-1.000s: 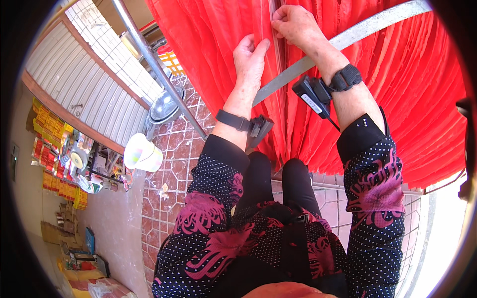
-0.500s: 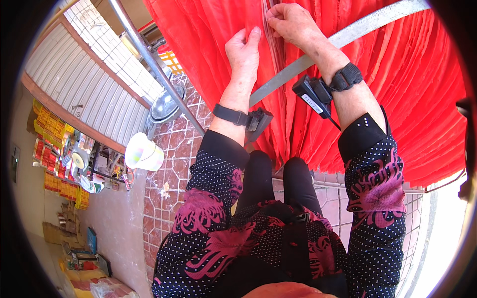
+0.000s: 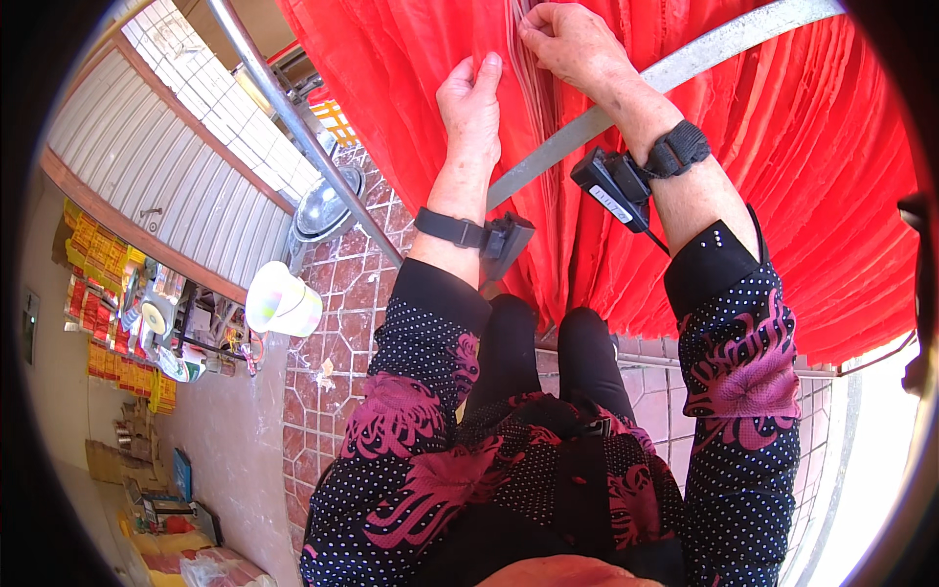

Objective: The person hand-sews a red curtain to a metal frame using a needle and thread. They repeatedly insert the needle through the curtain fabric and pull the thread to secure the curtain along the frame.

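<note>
A thick mass of thin red sheets (image 3: 743, 196), paper or cloth I cannot tell, hangs in many close folds before me. My left hand (image 3: 469, 110) is closed with its thumb up, against a broad red sheet (image 3: 391, 59) left of a gap in the layers. What its curled fingers hold is partly hidden, but the sheet's edge runs into them. Right of that gap, my right hand (image 3: 572, 47) is closed, thumb and fingertips pinched together at the pale edges of the layers. Whatever lies in that pinch is too small to make out.
A flat grey metal bar (image 3: 724, 49) curves across the red sheets, beneath my right forearm. Left of them slants a metal pole (image 3: 284, 108). A pale bucket (image 3: 281, 300) and a round metal basin (image 3: 328, 205) stand on the red tiled floor (image 3: 337, 284).
Both hands have shifted slightly left. The left hand has moved a little away from the gap, with the sheet layers beside it shifting left too.
</note>
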A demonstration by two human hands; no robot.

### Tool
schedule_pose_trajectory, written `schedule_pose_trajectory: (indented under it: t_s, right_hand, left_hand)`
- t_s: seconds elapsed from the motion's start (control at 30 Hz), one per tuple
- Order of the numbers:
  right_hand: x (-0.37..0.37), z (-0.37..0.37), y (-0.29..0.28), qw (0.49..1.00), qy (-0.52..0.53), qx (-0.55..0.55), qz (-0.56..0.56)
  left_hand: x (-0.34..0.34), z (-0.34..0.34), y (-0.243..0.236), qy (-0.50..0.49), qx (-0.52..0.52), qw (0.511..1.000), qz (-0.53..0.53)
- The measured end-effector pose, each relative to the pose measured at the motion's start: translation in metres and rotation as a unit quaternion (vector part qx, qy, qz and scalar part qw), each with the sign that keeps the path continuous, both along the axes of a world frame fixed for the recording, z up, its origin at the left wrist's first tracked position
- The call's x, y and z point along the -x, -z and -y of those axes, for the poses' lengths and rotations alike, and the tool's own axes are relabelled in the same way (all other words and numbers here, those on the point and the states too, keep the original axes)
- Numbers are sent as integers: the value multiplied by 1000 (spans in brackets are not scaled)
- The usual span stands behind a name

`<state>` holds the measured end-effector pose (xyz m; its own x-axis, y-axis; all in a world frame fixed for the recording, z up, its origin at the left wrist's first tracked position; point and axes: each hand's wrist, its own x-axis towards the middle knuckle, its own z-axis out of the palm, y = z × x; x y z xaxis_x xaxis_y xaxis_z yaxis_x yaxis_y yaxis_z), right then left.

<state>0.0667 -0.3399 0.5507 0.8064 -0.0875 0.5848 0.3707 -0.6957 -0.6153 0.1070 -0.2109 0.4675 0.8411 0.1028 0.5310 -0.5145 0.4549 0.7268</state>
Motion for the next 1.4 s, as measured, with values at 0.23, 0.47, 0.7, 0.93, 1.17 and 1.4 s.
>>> schedule_pose_trajectory:
  t_s: [0.23,0.47,0.7,0.93,1.17,1.4]
  right_hand:
    - [-7,2,3,997,-56,-58,-5]
    - [-13,0,5,989,-61,-133,21]
    - [-7,-6,2,982,-66,-172,49]
    - [-1,4,5,989,11,-132,60]
    - [-1,6,9,991,18,-91,92]
    - [-8,9,9,997,38,-29,54]
  left_hand:
    - [-3,-3,2,-11,-21,1000,7]
    - [4,8,5,-27,-55,998,29]
    - [6,15,4,-55,-82,994,41]
    - [13,30,14,-56,-75,993,71]
    - [14,31,12,-63,-87,991,81]
    - [12,33,11,-48,-75,992,94]
